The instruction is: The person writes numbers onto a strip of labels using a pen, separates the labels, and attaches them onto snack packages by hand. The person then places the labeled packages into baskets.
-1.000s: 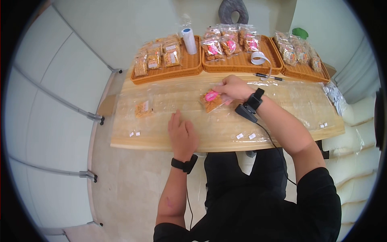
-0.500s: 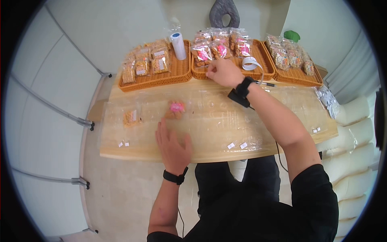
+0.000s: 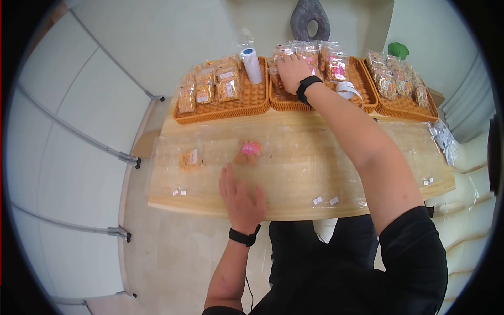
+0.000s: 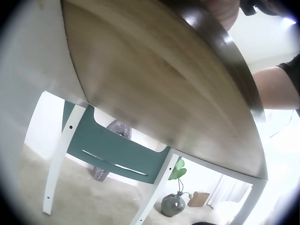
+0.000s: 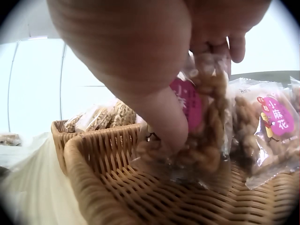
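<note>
Reaching into the middle wicker basket [image 3: 294,105], my right hand [image 3: 294,73] grips a clear bag of fried dough twists [image 5: 213,131] with a pink label. In the right wrist view the thumb lies across the bag's front, and the fingers go behind its top. My left hand [image 3: 242,206] hovers over the near part of the table, fingers extended and holding nothing. Just beyond its fingertips lies another pink-labelled bag of dough twists [image 3: 250,149]. To the left on the table is a yellow snack bag [image 3: 190,159] with a white label.
The left basket [image 3: 223,112] holds yellow snack bags and a white roll [image 3: 251,66]; the right basket [image 3: 407,112] holds bags of pale snacks. A label strip [image 3: 346,90] sits in the middle basket. Clear plastic and small white tags [image 3: 317,200] lie on the wooden table [image 3: 294,209].
My right hand has set a pink-labelled bag down left of centre, then moved up into the middle basket and taken hold of another. The left hand stays near the table's front.
</note>
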The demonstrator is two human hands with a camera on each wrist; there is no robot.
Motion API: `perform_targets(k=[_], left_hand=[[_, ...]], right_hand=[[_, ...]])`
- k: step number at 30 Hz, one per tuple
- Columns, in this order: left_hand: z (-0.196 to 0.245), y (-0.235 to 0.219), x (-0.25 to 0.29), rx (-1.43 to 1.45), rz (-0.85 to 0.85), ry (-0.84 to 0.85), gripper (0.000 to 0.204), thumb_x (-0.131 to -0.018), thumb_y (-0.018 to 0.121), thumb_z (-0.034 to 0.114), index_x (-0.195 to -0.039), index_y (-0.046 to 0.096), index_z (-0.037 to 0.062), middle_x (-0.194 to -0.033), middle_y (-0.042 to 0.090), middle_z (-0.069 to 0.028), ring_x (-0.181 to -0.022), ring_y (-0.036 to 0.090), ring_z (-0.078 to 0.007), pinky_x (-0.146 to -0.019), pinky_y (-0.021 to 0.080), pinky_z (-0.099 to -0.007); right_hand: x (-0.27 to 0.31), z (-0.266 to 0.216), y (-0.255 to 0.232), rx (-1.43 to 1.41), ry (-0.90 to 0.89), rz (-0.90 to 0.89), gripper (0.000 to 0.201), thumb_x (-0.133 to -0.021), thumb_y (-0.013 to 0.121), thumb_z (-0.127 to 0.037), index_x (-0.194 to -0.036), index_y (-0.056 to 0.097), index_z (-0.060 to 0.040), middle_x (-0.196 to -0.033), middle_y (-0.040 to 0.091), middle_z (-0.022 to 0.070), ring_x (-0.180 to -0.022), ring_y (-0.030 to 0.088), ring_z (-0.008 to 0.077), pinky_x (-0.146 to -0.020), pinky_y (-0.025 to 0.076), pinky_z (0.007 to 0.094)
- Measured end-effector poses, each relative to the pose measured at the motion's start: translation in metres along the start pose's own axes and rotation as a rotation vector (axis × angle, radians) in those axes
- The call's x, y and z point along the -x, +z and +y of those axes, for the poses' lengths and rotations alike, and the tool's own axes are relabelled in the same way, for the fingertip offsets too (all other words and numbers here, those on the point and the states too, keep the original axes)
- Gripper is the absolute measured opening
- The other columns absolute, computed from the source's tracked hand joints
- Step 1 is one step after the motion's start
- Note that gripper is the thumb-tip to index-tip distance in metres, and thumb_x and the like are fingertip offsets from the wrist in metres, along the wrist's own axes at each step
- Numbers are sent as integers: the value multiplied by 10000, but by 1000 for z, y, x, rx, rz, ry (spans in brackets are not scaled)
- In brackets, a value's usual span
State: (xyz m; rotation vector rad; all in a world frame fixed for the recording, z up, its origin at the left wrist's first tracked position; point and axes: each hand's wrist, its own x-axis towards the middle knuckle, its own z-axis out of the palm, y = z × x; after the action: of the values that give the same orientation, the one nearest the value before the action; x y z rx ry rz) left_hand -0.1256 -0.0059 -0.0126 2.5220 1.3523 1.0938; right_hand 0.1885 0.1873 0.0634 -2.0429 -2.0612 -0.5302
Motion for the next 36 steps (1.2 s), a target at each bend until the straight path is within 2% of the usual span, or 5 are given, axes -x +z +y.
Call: perform_targets(k=[11, 15, 21, 28, 36], left_hand=[[-4, 4, 4, 1, 84, 40, 285, -839, 666, 120, -1021, 537, -57, -1495, 372, -305, -1374, 344, -518, -1112, 287, -608], [21, 2, 4, -49, 145, 81, 275, -823, 693, 148, -966, 549, -39, -1465, 425, -285, -1378, 356, -504, -1107, 284, -629], [118, 23, -5, 174, -55, 153, 415, -813, 740, 299, -909, 630, -89, -1431, 470, -297, -1374, 389, -452, -1120, 292, -595], [185, 65, -1, 139, -186, 170, 525, -804, 747, 360, -911, 665, -147, -1407, 464, -338, -1341, 401, -470, -1113, 296, -562], [187, 87, 9, 125, -182, 163, 388, -843, 701, 265, -829, 678, -122, -1410, 475, -320, -1323, 428, -450, -1104, 319, -554]], right_hand=[[80, 50, -105, -662, 153, 126, 373, -785, 768, -340, -976, 713, -24, -860, 710, 184, -828, 687, 354, -753, 526, 446], [140, 81, -113, -845, 225, -9, 431, -815, 783, -365, -918, 674, 40, -725, 648, 134, -685, 629, 234, -674, 504, 382], [214, 95, -137, -1022, 494, -228, 306, -907, 751, -292, -923, 650, -4, -673, 591, -10, -562, 539, 66, -506, 439, 241], [269, 130, -118, -1082, 594, -231, 372, -897, 758, -283, -1035, 645, 44, -749, 627, 38, -594, 584, 91, -515, 468, 252], [307, 138, -112, -1115, 703, -283, 368, -931, 723, -262, -1130, 601, 23, -830, 666, 49, -619, 599, 82, -511, 473, 237]])
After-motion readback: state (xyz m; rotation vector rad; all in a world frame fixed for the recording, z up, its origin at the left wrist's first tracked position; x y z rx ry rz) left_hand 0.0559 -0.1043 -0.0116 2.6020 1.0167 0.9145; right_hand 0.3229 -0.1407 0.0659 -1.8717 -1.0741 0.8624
